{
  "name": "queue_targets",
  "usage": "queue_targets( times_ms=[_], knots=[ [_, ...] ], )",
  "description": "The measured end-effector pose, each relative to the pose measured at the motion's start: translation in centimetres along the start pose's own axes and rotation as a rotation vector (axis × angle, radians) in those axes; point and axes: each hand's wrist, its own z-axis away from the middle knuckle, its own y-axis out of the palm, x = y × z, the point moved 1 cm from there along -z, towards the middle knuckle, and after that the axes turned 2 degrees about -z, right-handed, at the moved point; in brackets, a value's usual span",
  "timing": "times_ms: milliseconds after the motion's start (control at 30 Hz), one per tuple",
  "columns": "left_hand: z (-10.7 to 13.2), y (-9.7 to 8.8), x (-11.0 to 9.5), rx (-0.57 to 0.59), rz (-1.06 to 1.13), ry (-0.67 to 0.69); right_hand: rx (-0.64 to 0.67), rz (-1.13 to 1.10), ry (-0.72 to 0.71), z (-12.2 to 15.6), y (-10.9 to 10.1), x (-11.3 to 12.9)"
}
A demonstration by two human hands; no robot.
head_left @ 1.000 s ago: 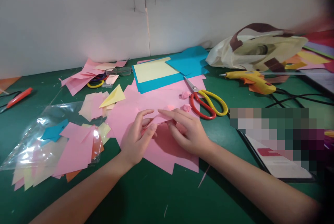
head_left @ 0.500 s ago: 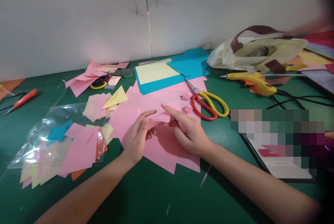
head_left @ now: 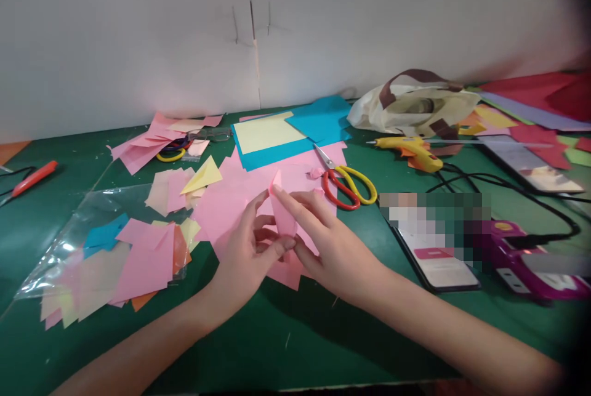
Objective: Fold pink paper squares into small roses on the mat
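A folded piece of pink paper [head_left: 284,214] stands upright between my two hands. My left hand [head_left: 252,242] is closed on its left side, the thumb pressed near the lower end. My right hand [head_left: 323,239] grips it from the right, with the index finger lying along the paper up to its top. Under both hands lie larger pink sheets [head_left: 221,199]. Just beyond my right hand, a small folded pink paper piece [head_left: 316,172] rests beside scissors with one red and one yellow handle [head_left: 348,186].
A plastic bag [head_left: 69,242] with coloured paper pieces lies left. Blue sheets [head_left: 323,119] and a cream sheet [head_left: 268,133] are at the back. Right stand a yellow glue gun [head_left: 410,148], a cloth bag [head_left: 369,109], a phone [head_left: 452,270], a purple device [head_left: 530,266] and black cables [head_left: 554,205].
The pink paper has turned from lying flat between my fingers to upright. My hands have come closer together around it. The view has shifted to the right.
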Motion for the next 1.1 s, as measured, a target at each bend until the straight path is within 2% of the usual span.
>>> queue_targets(
  times_ms=[133, 267, 300, 433, 633, 700, 767, 833, 933, 1100],
  knots=[
    [2.0, -0.4, 0.4, 0.104, -0.002, -0.039, 0.007, 0.011, -0.133, 2.8, 0.4, -0.1],
    [2.8, -0.5, 1.6, 0.189, -0.064, -0.081, -0.028, 0.083, -0.395, 4.8, 2.2, -1.7],
    [2.8, -0.5, 1.8, 0.194, -0.073, -0.095, -0.059, 0.070, -0.419, 4.9, 2.6, -2.0],
    [2.3, -0.8, 2.0, 0.183, -0.055, -0.140, -0.112, 0.031, -0.292, 4.5, 2.8, -2.6],
    [1.2, -0.8, 2.1, 0.217, -0.022, -0.184, -0.095, 0.047, -0.279, 4.4, 1.6, -3.0],
    [0.9, -0.6, 2.1, 0.223, -0.005, -0.205, -0.062, -0.003, -0.211, 4.5, 1.7, -3.3],
    [0.8, -0.3, 2.2, 0.201, -0.019, -0.206, -0.102, 0.013, -0.134, 4.5, 2.0, -3.7],
    [0.8, -0.1, 2.4, 0.163, -0.083, -0.153, -0.131, 0.150, -0.055, 4.5, 2.2, -3.9],
    [1.0, 0.0, 3.1, 0.122, -0.249, 0.051, -0.092, 0.281, 0.126, 4.5, 2.3, -4.0],
    [1.4, -0.1, 4.0, 0.157, -0.442, 0.413, -0.007, 0.119, 0.229, 4.6, 2.3, -4.1]
  ],
)
